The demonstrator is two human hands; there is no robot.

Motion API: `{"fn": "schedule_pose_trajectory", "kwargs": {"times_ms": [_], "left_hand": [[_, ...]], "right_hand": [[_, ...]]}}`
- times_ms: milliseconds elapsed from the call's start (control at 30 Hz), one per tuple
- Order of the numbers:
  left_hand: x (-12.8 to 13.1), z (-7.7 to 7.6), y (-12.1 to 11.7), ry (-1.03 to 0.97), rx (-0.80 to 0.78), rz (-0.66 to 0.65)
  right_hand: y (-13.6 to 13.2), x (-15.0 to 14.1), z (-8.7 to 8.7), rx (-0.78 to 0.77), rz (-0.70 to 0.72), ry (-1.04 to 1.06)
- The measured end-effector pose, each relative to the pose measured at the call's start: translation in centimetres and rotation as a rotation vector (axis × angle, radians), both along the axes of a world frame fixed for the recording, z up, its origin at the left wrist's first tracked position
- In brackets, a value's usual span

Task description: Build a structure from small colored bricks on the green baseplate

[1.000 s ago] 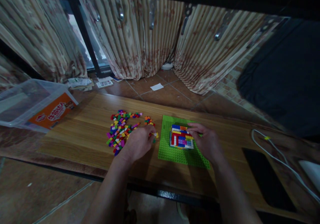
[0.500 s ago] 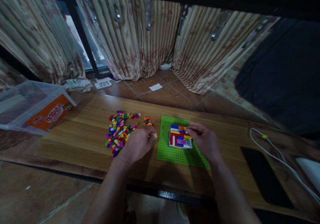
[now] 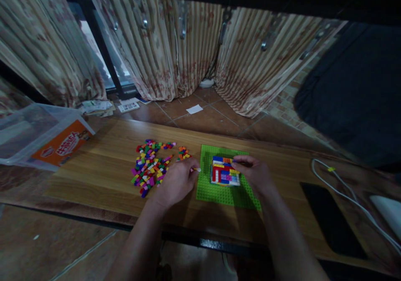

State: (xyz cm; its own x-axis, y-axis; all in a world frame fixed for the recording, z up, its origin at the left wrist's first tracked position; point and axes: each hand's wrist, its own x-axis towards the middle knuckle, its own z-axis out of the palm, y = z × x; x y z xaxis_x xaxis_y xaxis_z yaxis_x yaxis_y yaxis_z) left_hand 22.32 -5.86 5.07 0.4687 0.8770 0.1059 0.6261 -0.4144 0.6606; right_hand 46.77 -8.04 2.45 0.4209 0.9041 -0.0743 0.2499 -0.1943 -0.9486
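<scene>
My left hand (image 3: 179, 181) is closed in a pinch by the left edge of the green baseplate (image 3: 208, 195). A small white brick (image 3: 197, 169) pokes out from its fingertips. On the baseplate stands a low block of many coloured bricks (image 3: 225, 172), with red, white, blue, yellow and purple on top. My right hand (image 3: 257, 174) is at the block's far right corner, fingertips drawn together against it. What those fingers pinch is too small to make out. A pile of loose toy bricks (image 3: 150, 164) lies to the left, partly behind my left hand.
A clear plastic box (image 3: 40, 126) with an orange label stands at the table's left end. To the right lie a black phone-like slab (image 3: 333, 220) and a white cable (image 3: 354, 193). The wooden table's (image 3: 109, 181) near edge is dark. Curtains (image 3: 163, 51) hang beyond.
My left hand has moved slightly right toward the baseplate, with the white brick at its fingertips. My right hand has shifted slightly left at the block's corner.
</scene>
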Motion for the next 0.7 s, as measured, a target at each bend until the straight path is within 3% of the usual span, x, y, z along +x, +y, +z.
{"fn": "schedule_pose_trajectory", "kwargs": {"times_ms": [100,233,300,467,700], "left_hand": [[0.6,0.4,-0.2,-0.102,-0.051,-0.001],[1.4,0.5,-0.5,-0.244,-0.105,-0.012],[1.8,0.4,-0.7,-0.302,-0.137,-0.018],[2.7,0.2,-1.0,-0.436,-0.220,-0.026],[3.1,0.5,-1.0,-0.603,-0.282,-0.023]], "right_hand": [[-0.3,0.0,0.3,0.064,-0.111,0.050],[-1.1,-1.1,2.0,0.227,-0.252,0.033],[-1.5,-2.2,2.9,0.239,-0.163,0.028],[-2.4,-5.1,3.6,0.207,0.227,0.088],[-2.5,-5.8,3.2,0.191,0.303,0.054]]}}
